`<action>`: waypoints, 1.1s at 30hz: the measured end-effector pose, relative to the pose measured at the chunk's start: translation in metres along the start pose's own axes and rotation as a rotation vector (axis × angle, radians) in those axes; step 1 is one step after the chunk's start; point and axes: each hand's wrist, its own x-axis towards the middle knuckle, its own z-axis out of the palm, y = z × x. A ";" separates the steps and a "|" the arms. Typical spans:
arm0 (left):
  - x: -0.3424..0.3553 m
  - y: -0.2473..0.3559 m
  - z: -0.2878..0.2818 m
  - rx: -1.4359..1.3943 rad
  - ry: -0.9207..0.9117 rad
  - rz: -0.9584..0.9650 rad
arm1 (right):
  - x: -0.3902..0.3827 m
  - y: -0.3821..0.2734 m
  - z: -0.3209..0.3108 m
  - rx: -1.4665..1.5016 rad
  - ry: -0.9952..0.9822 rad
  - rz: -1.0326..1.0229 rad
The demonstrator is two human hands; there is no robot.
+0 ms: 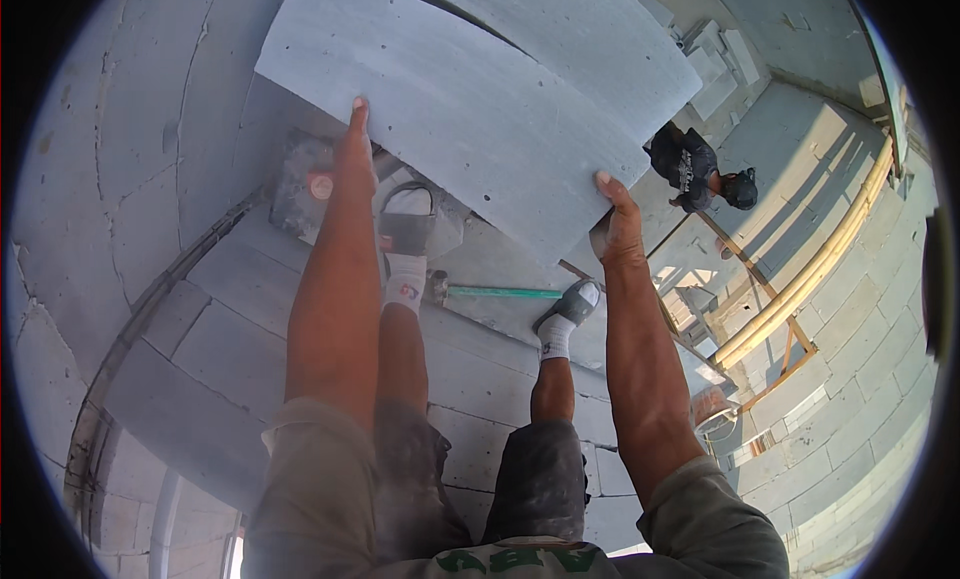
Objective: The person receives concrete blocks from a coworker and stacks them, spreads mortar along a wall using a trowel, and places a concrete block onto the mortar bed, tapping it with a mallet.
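Observation:
A large pale grey concrete block (440, 109), apparently aerated concrete, is held out in front of me, slanting down to the right. My left hand (360, 149) grips its lower left edge, thumb on the face and fingers hidden beneath. At the lower right end, my right hand (620, 224) has its thumb on the edge and its fingers mostly behind the block. Just beyond lies a second grey block (600, 39), touching or nearly touching the held one. Below, between my sandalled feet, rests a hammer (500, 292) with a green handle.
A dusty grey box-like thing (300, 189) sits beside my left foot. To the right, a co-worker (690, 169) in dark clothes is below, near wooden framing and yellow poles (820, 289). A bucket (712, 404) stands lower right. A block wall (140, 109) rises at left.

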 end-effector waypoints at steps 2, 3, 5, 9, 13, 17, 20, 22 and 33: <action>-0.023 -0.022 -0.007 0.088 -0.147 -0.088 | 0.018 0.011 -0.006 -0.025 0.027 0.011; -0.030 -0.024 -0.018 0.153 -0.112 -0.125 | 0.025 0.021 0.001 -0.005 0.098 0.012; -0.054 -0.032 -0.029 0.216 -0.087 -0.181 | 0.033 0.031 -0.007 0.005 0.196 0.054; -0.090 -0.024 -0.038 0.304 -0.097 -0.241 | 0.043 0.030 -0.007 -0.031 0.278 0.033; -0.103 -0.040 -0.056 0.512 -0.178 -0.202 | 0.063 0.028 -0.025 -0.136 0.282 0.096; -0.132 -0.059 -0.057 0.622 -0.179 -0.166 | 0.040 0.028 -0.032 -0.329 0.202 0.165; -0.165 -0.073 -0.026 0.624 -0.168 -0.097 | 0.014 0.039 -0.050 -0.633 0.216 0.140; -0.196 -0.073 0.002 0.561 -0.229 -0.093 | -0.009 0.054 -0.070 -0.794 0.256 0.148; -0.303 -0.061 0.028 0.681 -0.353 -0.141 | -0.266 0.032 -0.208 -1.146 0.252 0.264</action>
